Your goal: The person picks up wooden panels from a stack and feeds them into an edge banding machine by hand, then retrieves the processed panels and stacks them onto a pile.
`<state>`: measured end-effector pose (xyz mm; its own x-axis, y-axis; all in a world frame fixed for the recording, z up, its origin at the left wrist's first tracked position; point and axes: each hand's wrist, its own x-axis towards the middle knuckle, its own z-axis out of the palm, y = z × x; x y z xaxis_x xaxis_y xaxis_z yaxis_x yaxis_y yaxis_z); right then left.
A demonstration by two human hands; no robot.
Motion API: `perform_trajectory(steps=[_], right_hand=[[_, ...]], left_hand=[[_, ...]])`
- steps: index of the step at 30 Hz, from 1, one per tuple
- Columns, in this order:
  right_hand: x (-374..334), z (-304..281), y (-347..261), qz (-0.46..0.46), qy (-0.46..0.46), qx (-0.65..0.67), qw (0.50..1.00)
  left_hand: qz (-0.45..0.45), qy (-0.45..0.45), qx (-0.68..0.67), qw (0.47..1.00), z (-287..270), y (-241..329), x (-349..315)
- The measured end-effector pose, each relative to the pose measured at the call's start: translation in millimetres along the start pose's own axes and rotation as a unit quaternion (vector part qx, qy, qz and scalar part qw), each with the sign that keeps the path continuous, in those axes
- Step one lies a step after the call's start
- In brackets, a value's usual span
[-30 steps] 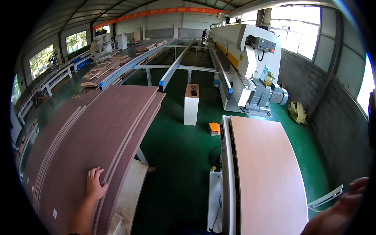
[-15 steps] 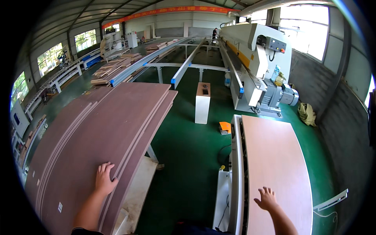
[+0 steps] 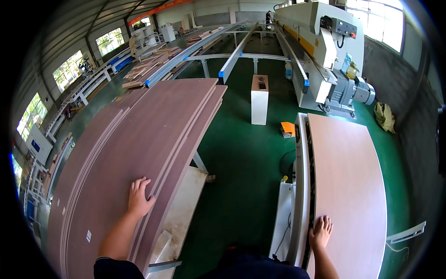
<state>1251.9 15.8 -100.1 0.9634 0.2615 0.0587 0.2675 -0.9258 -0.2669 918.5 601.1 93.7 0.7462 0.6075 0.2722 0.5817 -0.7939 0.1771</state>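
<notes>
On my left lies a stack of large brown panels, with pale strips along their edges and small white labels on top. My left hand rests near the stack's right side with its fingers apart, gripping nothing. To my right, a long light wood-coloured panel lies flat on a machine bed. My right hand is laid on that panel close to its left edge, fingers stretched out. A metal rail runs along that edge.
A white pedestal and an orange foot pedal stand on the green floor ahead. Long rails stretch away beside a big machine with a motor. Cut boards lie piled at the far left. A person stands far off.
My right hand has moved left across the light panel toward its left edge. My left hand stays on the brown stack. The whole view has shifted, so things appear higher and further right.
</notes>
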Motion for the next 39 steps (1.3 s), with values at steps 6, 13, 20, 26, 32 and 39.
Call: perform_trajectory(steps=[6, 13, 20, 26, 32, 39], right_hand=[[-1.3, -8.4, -7.9, -0.002, 0.003, 0.005, 1.0], [-0.9, -7.4, -9.6, -0.001, 0.009, 0.001, 1.0], [-2.7, -7.7, -9.9, -0.003, 0.015, 0.002, 1.0], [-0.5, -10.5, -12.2, 0.003, 0.007, 0.007, 1.0], [0.5, -10.6, -11.7, 0.005, 0.001, 0.007, 1.0], [-3.7, -13.5, -9.8, 0.007, -0.013, 0.008, 1.0]], left_hand=[[0.006, 0.003, -0.003, 1.0, 3.2, -3.3, -1.7], [0.022, -0.001, 0.015, 1.0, 1.4, -4.7, -1.1], [0.014, -0.012, 0.02, 1.0, -1.1, -2.0, -1.4], [0.011, -0.018, 0.019, 1.0, -1.4, 2.0, 1.2], [-0.003, -0.03, 0.035, 0.999, -2.9, 1.2, 1.7], [0.013, -0.022, 0.031, 0.999, 0.5, -1.7, -2.7]])
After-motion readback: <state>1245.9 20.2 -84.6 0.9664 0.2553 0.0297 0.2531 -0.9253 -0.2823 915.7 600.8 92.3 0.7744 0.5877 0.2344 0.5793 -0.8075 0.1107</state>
